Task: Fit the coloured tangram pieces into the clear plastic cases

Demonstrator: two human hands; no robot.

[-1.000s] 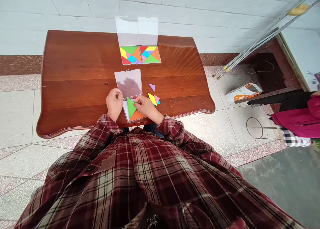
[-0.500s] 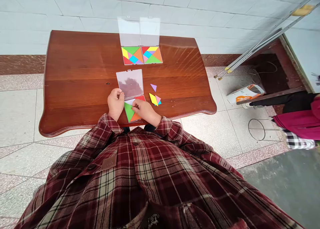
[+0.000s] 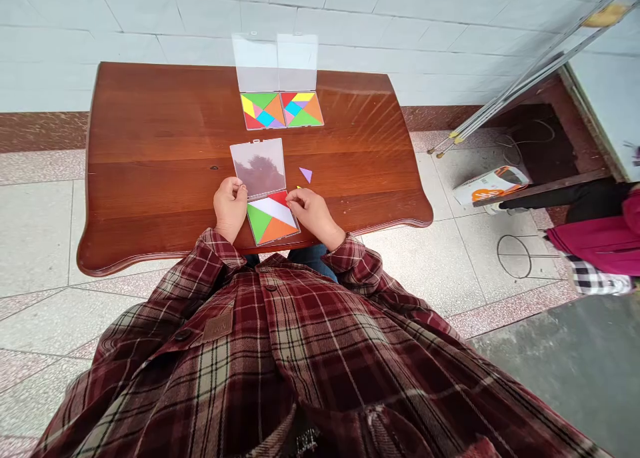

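My left hand [image 3: 230, 208] grips the hinge side of a clear plastic tangram case, whose open lid [image 3: 257, 168] lies flat on the wooden table [image 3: 150, 145]. The case's tray [image 3: 273, 219] holds green, orange, pale and red flat pieces. My right hand [image 3: 311, 215] sits just right of the tray, its fingertips near the red piece. A sliver of a yellow piece [image 3: 299, 187] shows above those fingers, and anything else there is hidden. A small purple triangle [image 3: 305, 175] lies alone beyond that hand.
Two filled tangram trays [image 3: 281, 110] with upright clear lids stand at the table's far edge. The table's near edge is close to my plaid sleeves. Floor to the right holds a printed box, leaning metal rods, a wire ring and a seated person's magenta jacket.
My right hand has moved right, off the tray, and now covers most of the loose yellow and pink pieces. The tray's pale piece now shows fully beside the green triangle.
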